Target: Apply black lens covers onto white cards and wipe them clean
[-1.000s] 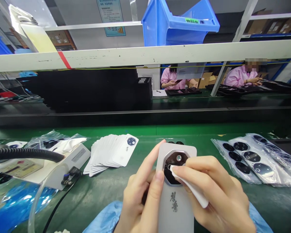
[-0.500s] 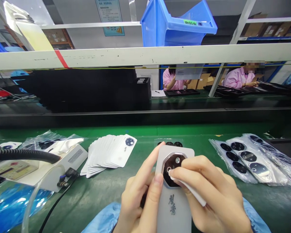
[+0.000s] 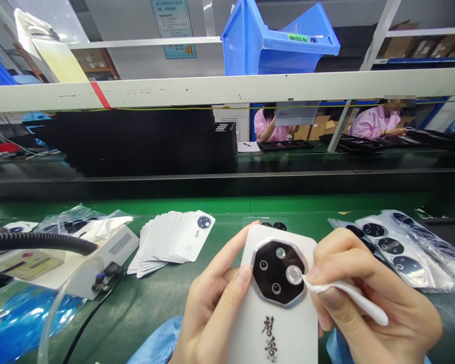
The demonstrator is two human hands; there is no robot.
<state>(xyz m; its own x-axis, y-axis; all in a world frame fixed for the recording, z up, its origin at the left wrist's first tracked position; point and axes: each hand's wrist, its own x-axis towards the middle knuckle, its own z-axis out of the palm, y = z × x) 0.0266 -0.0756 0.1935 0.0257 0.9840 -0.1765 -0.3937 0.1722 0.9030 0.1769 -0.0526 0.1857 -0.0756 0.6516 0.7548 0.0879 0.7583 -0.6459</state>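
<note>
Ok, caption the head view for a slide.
Left hand holds phone; right hand holds wipe at its camera.

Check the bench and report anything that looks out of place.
Nothing looks spilled or broken, and the phone back in the left hand shows no visible damage. The blue plastic at the near left looks untidy: it lies crumpled beside the white box, while the panels lie fanned.

Bright, even light leaves white glare on the plastic bags.
</note>
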